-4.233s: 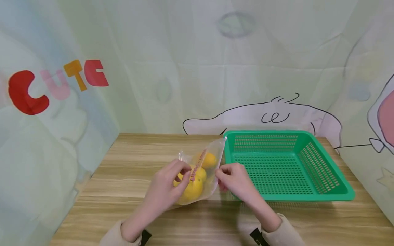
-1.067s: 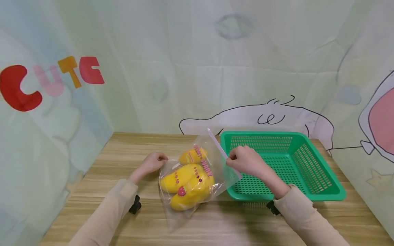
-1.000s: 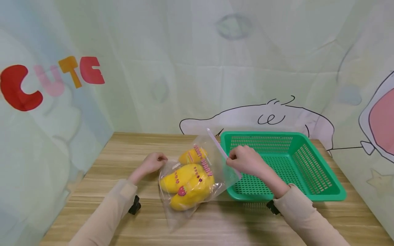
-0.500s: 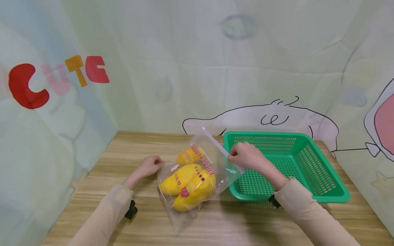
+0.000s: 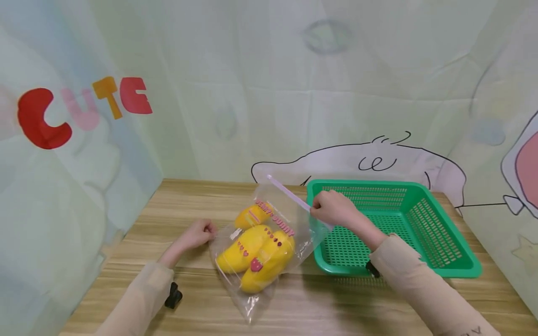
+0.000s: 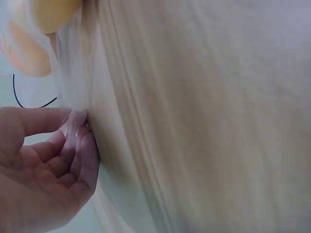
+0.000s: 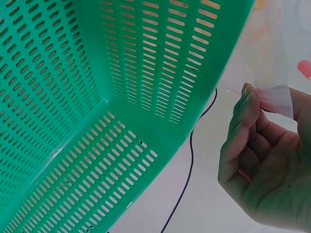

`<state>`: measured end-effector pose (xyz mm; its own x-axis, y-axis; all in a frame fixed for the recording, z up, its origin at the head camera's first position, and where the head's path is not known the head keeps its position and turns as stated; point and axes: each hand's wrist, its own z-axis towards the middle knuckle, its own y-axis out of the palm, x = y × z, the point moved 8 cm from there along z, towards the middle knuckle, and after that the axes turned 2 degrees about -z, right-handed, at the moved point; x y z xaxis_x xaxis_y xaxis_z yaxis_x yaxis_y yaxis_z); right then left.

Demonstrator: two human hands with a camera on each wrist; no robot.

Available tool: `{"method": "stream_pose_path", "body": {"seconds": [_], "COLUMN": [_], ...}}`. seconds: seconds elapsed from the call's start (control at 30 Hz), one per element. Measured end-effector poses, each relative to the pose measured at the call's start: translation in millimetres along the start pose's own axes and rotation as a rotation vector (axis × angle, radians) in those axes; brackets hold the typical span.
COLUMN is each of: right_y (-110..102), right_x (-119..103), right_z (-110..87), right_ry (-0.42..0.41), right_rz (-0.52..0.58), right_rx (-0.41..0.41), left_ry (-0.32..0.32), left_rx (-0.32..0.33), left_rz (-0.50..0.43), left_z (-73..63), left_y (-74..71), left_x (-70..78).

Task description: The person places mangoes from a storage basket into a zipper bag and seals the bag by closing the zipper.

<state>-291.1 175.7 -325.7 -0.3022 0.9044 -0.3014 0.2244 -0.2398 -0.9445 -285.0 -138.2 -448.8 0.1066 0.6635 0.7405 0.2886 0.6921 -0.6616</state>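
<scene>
A clear zip bag (image 5: 250,308) with pink "Jenny Bunny" lettering lies tilted on the table, its pink zip strip (image 5: 290,195) towards the upper right. Several rounded yellow fruit-like pieces (image 5: 241,247) show through the plastic. At the bag's left corner my left hand (image 5: 199,234) pinches the plastic between thumb and fingers; the left wrist view shows the gathered film (image 6: 74,124) in that pinch. My right hand (image 5: 336,208) grips the zip strip near its lower right end, over the near left rim of the green basket (image 5: 391,272). The right wrist view shows the strip (image 7: 274,97) between thumb and fingers.
The green basket, with slotted walls, stands on the right of the wooden table (image 5: 138,261); no contents show inside. A printed cloth backdrop (image 5: 235,60) rises behind the table and along its left side.
Since 4.2 s ago my hands have spread apart and the bag lies flatter, lettering facing up. Over the last second the bag has turned slightly, its zip's upper end shifting left, my left hand drawing nearer me.
</scene>
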Motion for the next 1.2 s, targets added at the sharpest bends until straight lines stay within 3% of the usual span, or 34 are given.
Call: {"method": "stream_pose_path", "body": {"seconds": [0.13, 0.4, 0.6, 0.87, 1.07, 1.1, 1.2], "right_y": [2, 7, 8, 10, 10, 10, 11], "right_x": [0, -2, -8, -13, -17, -18, -21], "right_z": [3.9, 10.9, 15.2, 24.3, 32.7, 34.4, 39.6], "right_ry": [0.004, -0.017, -0.056, -0.083, -0.098, -0.099, -0.096], "right_rz": [-0.021, -0.067, -0.122, -0.174, -0.210, -0.214, -0.217], "right_rx": [-0.008, -0.008, -0.011, -0.035, -0.060, -0.062, -0.070], "left_ry": [0.012, -0.045, 0.013, 0.045, 0.056, 0.099, 0.121], "left_rx": [0.029, 0.066, 0.069, 0.022, 0.022, 0.022, 0.009], "left_rz": [0.023, 0.066, 0.032, -0.010, -0.080, -0.103, -0.121], "left_z": [-6.8, -21.2, -32.1, -47.4, -61.1, -62.2, -67.2], "left_y": [-3.0, -8.8, -12.0, -10.2, -10.0, -9.6, -8.1], "left_x": [-4.5, -16.2, -14.5, -18.6, -30.6, -32.6, -35.0]}}
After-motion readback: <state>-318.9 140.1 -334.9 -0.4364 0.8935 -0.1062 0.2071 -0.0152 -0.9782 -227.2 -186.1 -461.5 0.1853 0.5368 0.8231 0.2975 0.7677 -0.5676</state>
